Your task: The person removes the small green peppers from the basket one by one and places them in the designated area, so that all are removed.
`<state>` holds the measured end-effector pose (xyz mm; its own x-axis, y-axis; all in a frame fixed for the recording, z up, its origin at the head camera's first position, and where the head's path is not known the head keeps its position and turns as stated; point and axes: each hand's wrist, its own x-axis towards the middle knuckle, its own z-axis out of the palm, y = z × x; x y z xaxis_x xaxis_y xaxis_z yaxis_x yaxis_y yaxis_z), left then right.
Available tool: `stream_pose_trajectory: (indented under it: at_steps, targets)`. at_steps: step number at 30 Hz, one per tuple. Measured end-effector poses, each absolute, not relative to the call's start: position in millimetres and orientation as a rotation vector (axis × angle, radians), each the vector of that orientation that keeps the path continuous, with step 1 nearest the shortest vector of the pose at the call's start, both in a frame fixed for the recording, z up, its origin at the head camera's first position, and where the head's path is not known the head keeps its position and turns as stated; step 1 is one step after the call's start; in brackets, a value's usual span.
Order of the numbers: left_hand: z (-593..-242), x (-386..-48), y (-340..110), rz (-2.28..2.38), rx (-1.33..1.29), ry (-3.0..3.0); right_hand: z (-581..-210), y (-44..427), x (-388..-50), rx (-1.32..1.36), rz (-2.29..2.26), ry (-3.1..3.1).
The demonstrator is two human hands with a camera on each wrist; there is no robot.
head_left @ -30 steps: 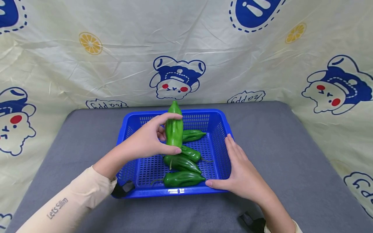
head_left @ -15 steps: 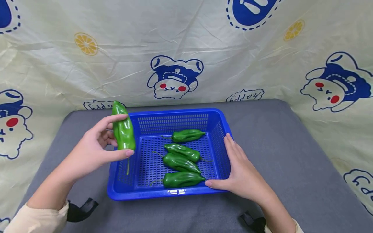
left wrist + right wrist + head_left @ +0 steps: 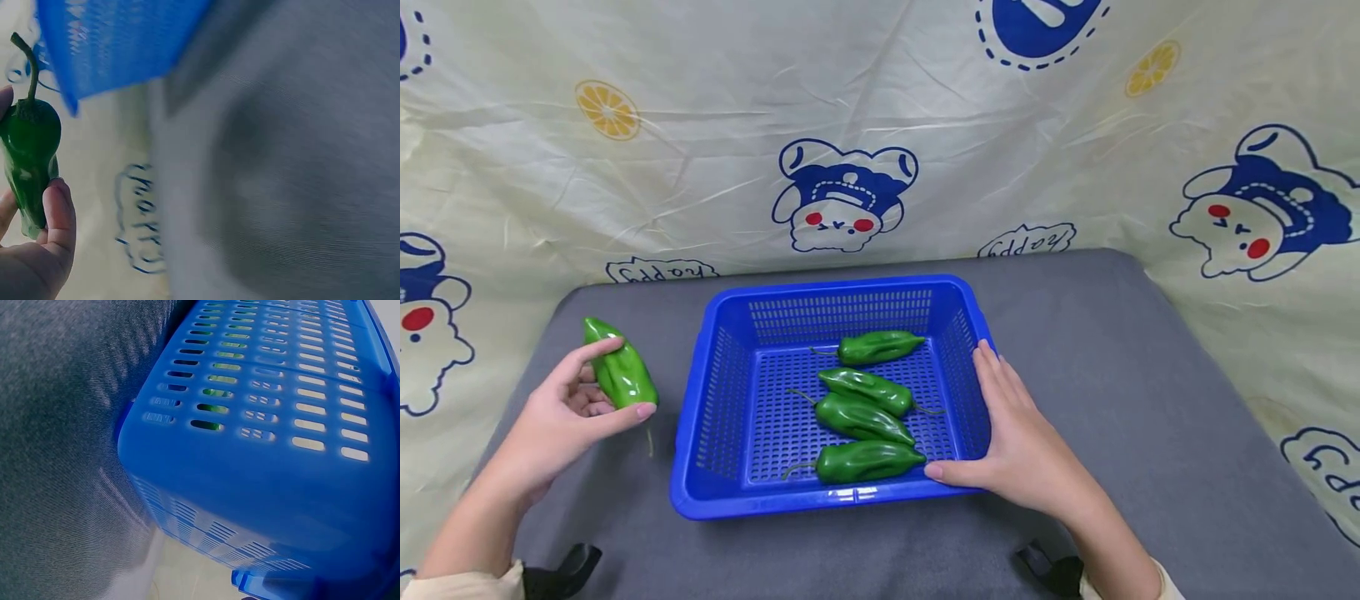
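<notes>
My left hand (image 3: 561,408) holds a green pepper (image 3: 625,375) between thumb and fingers, above the table left of the blue basket (image 3: 767,503). In the left wrist view the same pepper (image 3: 31,140) has its curved stem pointing up. Several more green peppers lie on the basket's floor, among them a front one (image 3: 868,462) and a back one (image 3: 880,347). My right hand (image 3: 1018,450) rests at the basket's right front corner, fingers straight along the right side and thumb on the front rim. The right wrist view shows the slotted basket wall (image 3: 250,469) but no fingers.
Grey cloth (image 3: 1112,400) covers the table around the basket. A pale printed curtain (image 3: 715,192) hangs behind and at both sides of the table. Black wrist straps show at the left (image 3: 561,575) and right (image 3: 1052,571) wrists.
My left hand has carried the pepper leftward, from over the basket past its left rim, and somewhat lower. My right hand has kept its place on the basket.
</notes>
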<state>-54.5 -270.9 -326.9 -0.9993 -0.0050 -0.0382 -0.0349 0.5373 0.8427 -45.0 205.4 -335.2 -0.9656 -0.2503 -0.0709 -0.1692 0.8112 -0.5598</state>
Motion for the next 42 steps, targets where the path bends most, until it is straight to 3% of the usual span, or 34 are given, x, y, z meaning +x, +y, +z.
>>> stream_pose_trajectory:
  at_steps: [20,31,42]
  targets:
    - [-386,-55,-258,1.335,0.124,2.640,-333,204,-46,-0.343,-0.833,2.859]
    - [-391,-55,-256,1.186,0.161,2.654,-333,204,-46,-0.341,-0.820,2.866]
    - [-395,-55,-259,1.225,0.375,2.696,-334,205,-46,-0.347,-0.836,2.877]
